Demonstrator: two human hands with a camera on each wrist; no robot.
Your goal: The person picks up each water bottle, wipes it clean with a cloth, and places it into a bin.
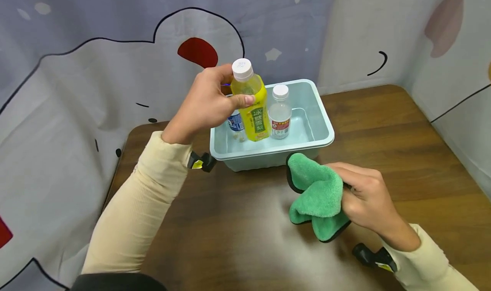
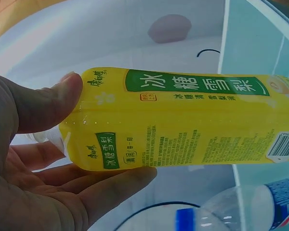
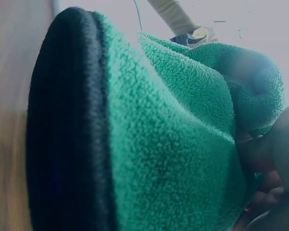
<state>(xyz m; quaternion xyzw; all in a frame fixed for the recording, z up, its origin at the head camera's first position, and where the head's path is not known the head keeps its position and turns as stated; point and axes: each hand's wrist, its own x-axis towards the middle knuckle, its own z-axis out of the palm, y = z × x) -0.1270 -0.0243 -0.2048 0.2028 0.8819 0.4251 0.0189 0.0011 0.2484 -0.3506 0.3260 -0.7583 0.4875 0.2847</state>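
My left hand grips a yellow drink bottle around its upper part, thumb on the near side. The bottle stands nearly upright with its white cap on top, over the light blue plastic basin. In the left wrist view the yellow label with green panels faces the camera. A clear bottle with a white cap and red label stands in the basin, and a blue-labelled bottle is partly hidden behind my left hand. My right hand holds a bunched green cloth with black edging, in front of the basin.
The basin sits toward the back of a brown wooden table. A patterned curtain hangs behind and beside the table. Black wrist cameras are strapped to both wrists.
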